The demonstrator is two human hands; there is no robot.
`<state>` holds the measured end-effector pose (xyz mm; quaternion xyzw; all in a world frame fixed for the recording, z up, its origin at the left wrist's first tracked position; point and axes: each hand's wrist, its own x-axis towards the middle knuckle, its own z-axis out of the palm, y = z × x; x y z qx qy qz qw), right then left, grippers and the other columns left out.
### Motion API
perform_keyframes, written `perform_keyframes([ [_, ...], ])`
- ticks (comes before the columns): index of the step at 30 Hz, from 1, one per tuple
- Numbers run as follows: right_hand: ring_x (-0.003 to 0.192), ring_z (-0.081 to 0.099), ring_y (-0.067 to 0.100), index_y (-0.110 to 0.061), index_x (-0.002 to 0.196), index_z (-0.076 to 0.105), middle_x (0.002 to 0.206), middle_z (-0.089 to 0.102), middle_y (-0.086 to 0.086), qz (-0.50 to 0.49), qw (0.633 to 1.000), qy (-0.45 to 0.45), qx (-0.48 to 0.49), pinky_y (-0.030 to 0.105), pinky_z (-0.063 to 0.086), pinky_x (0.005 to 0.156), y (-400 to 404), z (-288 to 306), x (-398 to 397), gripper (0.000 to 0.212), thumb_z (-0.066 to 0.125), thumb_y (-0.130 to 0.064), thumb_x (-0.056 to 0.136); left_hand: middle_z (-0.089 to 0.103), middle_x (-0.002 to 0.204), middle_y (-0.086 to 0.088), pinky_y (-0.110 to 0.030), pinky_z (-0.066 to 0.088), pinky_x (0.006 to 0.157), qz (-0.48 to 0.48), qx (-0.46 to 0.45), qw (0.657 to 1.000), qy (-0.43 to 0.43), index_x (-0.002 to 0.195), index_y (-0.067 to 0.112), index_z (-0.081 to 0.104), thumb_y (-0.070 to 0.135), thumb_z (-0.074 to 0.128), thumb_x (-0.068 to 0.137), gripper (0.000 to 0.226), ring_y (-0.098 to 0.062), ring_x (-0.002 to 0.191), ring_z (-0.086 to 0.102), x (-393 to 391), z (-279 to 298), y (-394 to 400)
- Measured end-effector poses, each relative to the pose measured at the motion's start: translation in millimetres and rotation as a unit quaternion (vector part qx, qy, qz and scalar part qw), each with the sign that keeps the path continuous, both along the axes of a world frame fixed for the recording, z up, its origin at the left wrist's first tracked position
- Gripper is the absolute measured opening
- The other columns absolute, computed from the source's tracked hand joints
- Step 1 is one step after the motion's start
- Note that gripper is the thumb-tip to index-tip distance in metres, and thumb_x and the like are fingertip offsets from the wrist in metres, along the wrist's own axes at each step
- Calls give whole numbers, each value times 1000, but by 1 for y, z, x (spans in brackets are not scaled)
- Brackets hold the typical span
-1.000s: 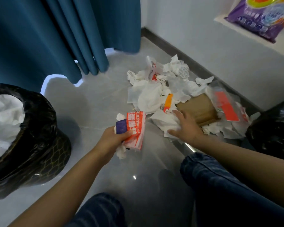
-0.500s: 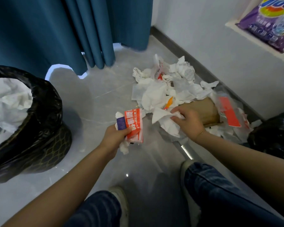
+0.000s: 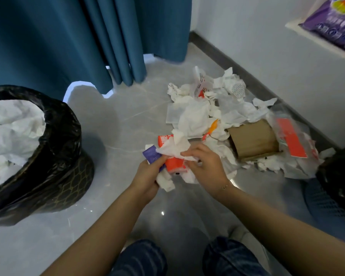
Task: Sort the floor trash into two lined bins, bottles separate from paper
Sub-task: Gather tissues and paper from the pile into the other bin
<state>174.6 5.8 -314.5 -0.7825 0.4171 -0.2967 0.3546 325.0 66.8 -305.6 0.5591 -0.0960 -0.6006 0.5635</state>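
A glossy grey tiled floor (image 3: 112,136) is being bounded by a white wall with a dark skirting strip and by long teal curtains (image 3: 68,36) hanging at the back. At the left, a round bin lined with a black plastic bag (image 3: 56,156) is being filled with crumpled white paper. At the right edge, a second black-lined bin (image 3: 339,176) is only partly being shown, and its contents cannot be told. Between them, against the wall, a heap of crumpled white tissues and wrappers (image 3: 203,114) is being left on the floor, with a flattened brown cardboard piece (image 3: 253,140) and a clear plastic bag with a red label (image 3: 291,140) lying at its right side. A purple detergent bag (image 3: 335,22) is being kept on a white ledge at the upper right.

Just in front of the heap, a bundle of a red-and-white paper packet (image 3: 173,162), a small purple wrapper (image 3: 152,155) and white scraps is being gripped by the left hand (image 3: 147,176), its fingers curled round it. A crumpled white tissue (image 3: 175,147) is being pinched by the right hand (image 3: 205,166) and laid against the top of that bundle. Blue-jeaned knees are being seen at the bottom.
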Motion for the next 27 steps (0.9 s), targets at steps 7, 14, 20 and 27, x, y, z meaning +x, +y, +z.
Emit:
perform_keyframes([
  [7, 89, 60, 13, -7, 93, 72, 95, 66, 7, 90, 995, 7, -44, 18, 47, 83, 10, -14, -4, 22, 51, -9, 85, 72, 106, -7, -37, 58, 80, -72, 25, 995, 58, 118, 13, 59, 25, 54, 92, 29, -21, 92, 70, 1, -7, 7],
  [14, 72, 52, 12, -7, 77, 58, 79, 57, 3, 24, 999, -21, -27, 22, 44, 65, 28, -29, -6, 8, 61, 0, 79, 73, 97, -4, -33, 58, 71, -47, 63, 997, 20, 111, 15, 63, 9, 68, 80, 32, -20, 85, 70, -9, -23, 14],
  [20, 94, 52, 14, -2, 100, 62, 102, 56, 12, -11, 999, -21, -24, 18, 44, 82, 44, -30, -21, 25, 59, 4, 76, 69, 95, -8, -31, 58, 59, 19, 62, 998, -8, 97, 11, 63, -6, 62, 82, 23, -15, 71, 70, -4, -31, 14],
  [27, 125, 41, 26, -7, 120, 55, 133, 41, 15, -160, 984, 81, -25, 29, 33, 106, 3, -35, -64, 46, 57, -3, 74, 68, 100, -5, -29, 59, 66, 23, 25, 999, -6, 110, 7, 59, -7, 59, 84, 30, -13, 77, 70, -1, -34, 17],
])
